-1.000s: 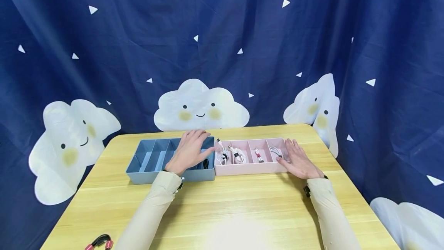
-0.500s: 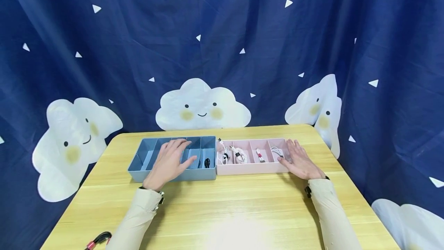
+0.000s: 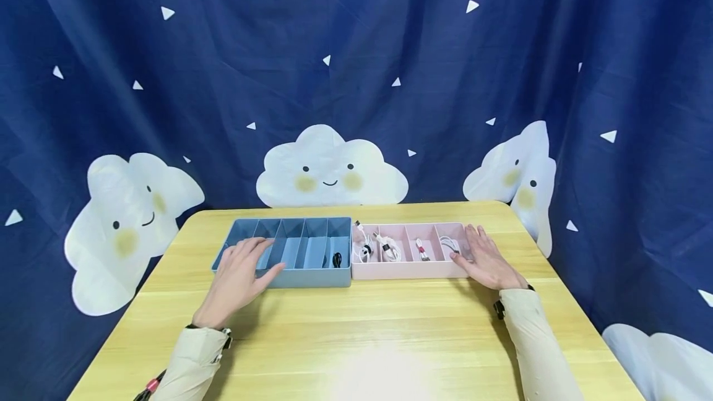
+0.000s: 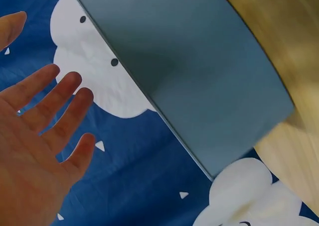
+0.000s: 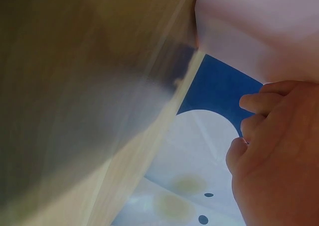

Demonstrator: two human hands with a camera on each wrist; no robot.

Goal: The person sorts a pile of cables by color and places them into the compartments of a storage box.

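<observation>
My left hand (image 3: 236, 280) is held over the front left part of the blue divided box (image 3: 317, 277), its fingers spread and holding nothing. The left wrist view shows the palm (image 4: 30, 151) beside the box's outer wall. My right hand (image 3: 490, 262) rests against the right end of the pink divided box (image 3: 409, 271), thumb at its front corner and fingers along its end. Bundled white cables (image 3: 390, 249) lie in the pink box, one with a red tie (image 3: 422, 250). A small black cable (image 3: 337, 259) lies in the rightmost blue compartment.
Both boxes stand end to end near the back of the wooden table (image 3: 356, 320). A black cable with a red tie (image 3: 151, 385) lies at the front left, partly hidden by the left sleeve. Behind the table hangs a blue curtain (image 3: 356, 91) with clouds.
My left hand has moved left and toward me, away from the boxes' junction, uncovering the blue compartments. The right hand stays at the pink box's end. The view has shifted slightly.
</observation>
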